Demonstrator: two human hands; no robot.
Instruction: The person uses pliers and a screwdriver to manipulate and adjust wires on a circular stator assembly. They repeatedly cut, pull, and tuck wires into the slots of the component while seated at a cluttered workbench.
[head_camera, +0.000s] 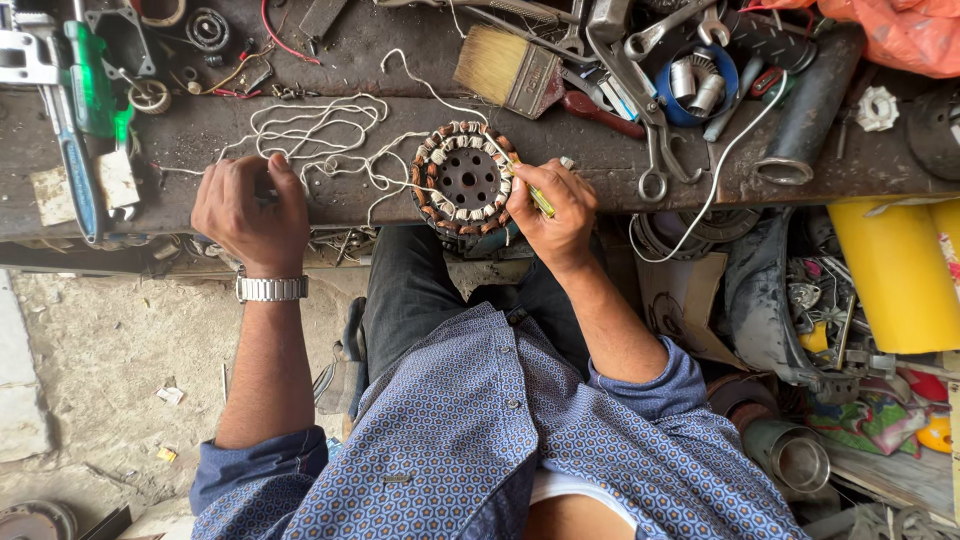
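Far left on the counter (620, 160), a green-handled tool (92, 95) lies among scattered parts. Moving right, the left hand (250, 210), a metal watch (271, 289) on its wrist, is curled closed over the tangle of white cord (320, 135) at the counter's near edge; what exactly sits inside the fist, I can't tell. Centre now: the round motor stator (466, 180), copper windings ringing it, sits at the near edge. Touching its right side, the right hand (553, 208) pinches a thin yellow-green tool (538, 198) against the windings. Beyond, a paintbrush (508, 68), then pliers (650, 120), and a yellow container (890, 275) far right.
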